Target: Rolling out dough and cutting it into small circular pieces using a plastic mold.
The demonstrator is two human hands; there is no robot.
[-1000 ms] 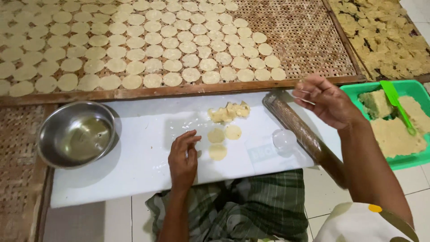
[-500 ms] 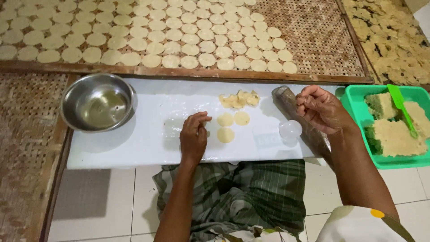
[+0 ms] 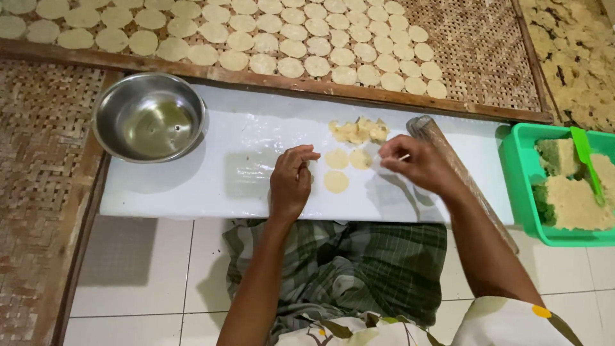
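My left hand (image 3: 291,182) rests on the white board (image 3: 192,189), fingers curled together and holding nothing, its fingertips just left of three flat round dough discs (image 3: 336,182). My right hand (image 3: 419,165) hovers at the right of the discs, fingertips pinched beside the right-hand disc (image 3: 360,159). A thin pale sliver shows between the fingers, and I cannot tell what it is. A small heap of dough pieces (image 3: 359,130) lies just beyond the discs. A wooden rolling pin (image 3: 442,146) lies slanted under my right forearm.
An empty steel bowl (image 3: 148,115) stands at the board's left end. Beyond the board, a woven tray (image 3: 477,51) holds several rows of flat discs. At the right, a green tub (image 3: 512,168) holds dough blocks and a green spatula (image 3: 584,150). Woven mat (image 3: 38,166) on the left.
My right hand has come left from the rolling pin to the discs, fingers now pinched. My left hand has stayed by the discs. The view has shifted down and closer.
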